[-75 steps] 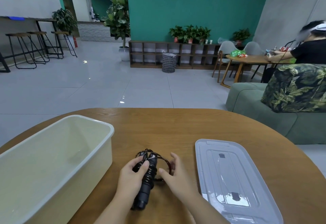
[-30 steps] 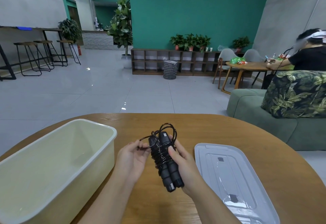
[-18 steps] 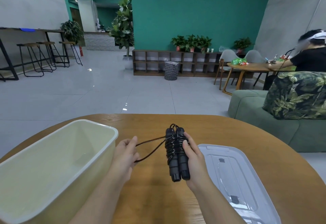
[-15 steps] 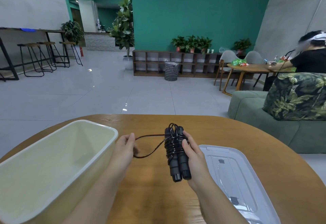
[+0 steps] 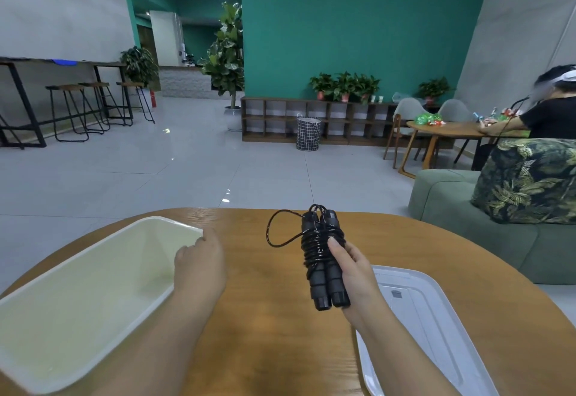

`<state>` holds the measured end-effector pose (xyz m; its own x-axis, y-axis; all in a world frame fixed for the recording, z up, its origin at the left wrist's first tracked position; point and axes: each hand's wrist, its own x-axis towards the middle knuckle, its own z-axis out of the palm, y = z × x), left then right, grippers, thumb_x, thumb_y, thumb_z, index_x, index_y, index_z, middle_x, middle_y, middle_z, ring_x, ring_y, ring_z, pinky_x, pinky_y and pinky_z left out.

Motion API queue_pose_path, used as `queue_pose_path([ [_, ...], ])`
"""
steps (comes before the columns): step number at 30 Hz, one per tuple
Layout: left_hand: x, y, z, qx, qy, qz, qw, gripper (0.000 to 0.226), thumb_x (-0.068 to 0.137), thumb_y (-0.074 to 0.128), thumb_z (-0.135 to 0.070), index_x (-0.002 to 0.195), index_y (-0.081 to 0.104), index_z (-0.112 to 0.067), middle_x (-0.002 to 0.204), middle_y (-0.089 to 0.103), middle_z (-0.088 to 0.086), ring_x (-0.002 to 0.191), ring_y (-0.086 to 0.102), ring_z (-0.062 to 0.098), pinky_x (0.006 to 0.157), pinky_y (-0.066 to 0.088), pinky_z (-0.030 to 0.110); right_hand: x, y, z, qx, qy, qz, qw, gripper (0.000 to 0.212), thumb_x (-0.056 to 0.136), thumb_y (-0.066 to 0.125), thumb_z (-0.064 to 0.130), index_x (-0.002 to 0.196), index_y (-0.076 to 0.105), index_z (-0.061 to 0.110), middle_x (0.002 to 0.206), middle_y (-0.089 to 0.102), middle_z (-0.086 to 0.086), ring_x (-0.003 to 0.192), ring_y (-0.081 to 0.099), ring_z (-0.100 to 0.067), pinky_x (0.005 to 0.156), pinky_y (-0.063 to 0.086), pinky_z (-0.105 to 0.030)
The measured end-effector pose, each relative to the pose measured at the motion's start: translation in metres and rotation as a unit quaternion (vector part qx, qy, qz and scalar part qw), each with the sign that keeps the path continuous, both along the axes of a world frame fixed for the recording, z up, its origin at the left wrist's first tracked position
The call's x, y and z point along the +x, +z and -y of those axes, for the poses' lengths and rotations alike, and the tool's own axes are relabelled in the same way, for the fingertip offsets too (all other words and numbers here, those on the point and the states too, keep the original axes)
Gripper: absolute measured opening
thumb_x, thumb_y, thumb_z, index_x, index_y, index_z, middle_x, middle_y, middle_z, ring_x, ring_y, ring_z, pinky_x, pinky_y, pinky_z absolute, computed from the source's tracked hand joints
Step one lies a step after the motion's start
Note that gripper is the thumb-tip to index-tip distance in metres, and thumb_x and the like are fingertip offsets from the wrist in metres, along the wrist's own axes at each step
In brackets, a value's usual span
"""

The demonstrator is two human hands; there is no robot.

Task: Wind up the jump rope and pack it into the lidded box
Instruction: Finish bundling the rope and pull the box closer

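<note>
Head view: right hand (image 5: 353,274) clamped on wound jump rope (image 5: 322,258), left hand (image 5: 199,260) loose by box (image 5: 103,239); untucked loop (image 5: 282,229) may unwind.

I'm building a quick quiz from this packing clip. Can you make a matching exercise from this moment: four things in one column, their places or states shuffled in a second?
Things:
1. jump rope
2. box
3. lid
4. left hand

Places or states:
A. lying flat on the table, at the right
B. resting at the box's near corner, holding nothing
C. wound around its two handles, held up in the right hand
D. open, nothing visible inside

Pairs: 1-C, 2-D, 3-A, 4-B
</note>
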<state>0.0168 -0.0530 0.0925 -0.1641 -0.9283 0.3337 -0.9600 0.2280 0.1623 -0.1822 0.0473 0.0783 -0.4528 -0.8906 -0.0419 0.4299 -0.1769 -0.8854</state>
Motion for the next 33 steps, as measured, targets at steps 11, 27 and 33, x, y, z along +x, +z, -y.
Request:
queue_pose_path([
  [11, -0.014, -0.012, -0.016, 0.087, -0.188, -0.212, 0.955, 0.026, 0.087, 0.042, -0.002, 0.101, 0.043, -0.024, 0.111, 0.061, -0.004, 0.096, 0.057, 0.021, 0.078, 0.047, 0.034, -0.017, 0.019, -0.003, -0.036, -0.001, -0.003, 0.999, 0.054, 0.077, 0.071, 0.021, 0.126, 0.050, 0.010, 0.114, 0.066, -0.023, 0.091, 0.064, -0.037, 0.069, 0.054, -0.041],
  [27, -0.060, 0.002, -0.064, 0.238, -0.395, -0.247, 0.853, 0.022, 0.085, 0.054, -0.007, 0.084, 0.048, -0.027, 0.106, 0.071, -0.009, 0.100, 0.060, 0.000, 0.085, 0.047, 0.019, -0.032, 0.040, -0.007, -0.047, 0.038, -0.037, 0.998, 0.046, 0.082, 0.063, 0.016, 0.121, 0.051, -0.006, 0.106, 0.062, -0.030, 0.086, 0.059, -0.038, 0.074, 0.051, -0.048],
  [33, -0.043, 0.011, -0.050, 0.211, -0.397, -0.260, 0.855, 0.010, 0.081, 0.066, -0.027, 0.089, 0.060, -0.029, 0.097, 0.070, -0.011, 0.094, 0.060, -0.004, 0.088, 0.047, 0.020, -0.030, 0.042, 0.005, -0.004, 0.070, -0.126, 0.990, 0.026, 0.088, 0.060, 0.014, 0.112, 0.059, 0.003, 0.095, 0.068, -0.020, 0.070, 0.066, -0.031, 0.060, 0.056, -0.036],
])
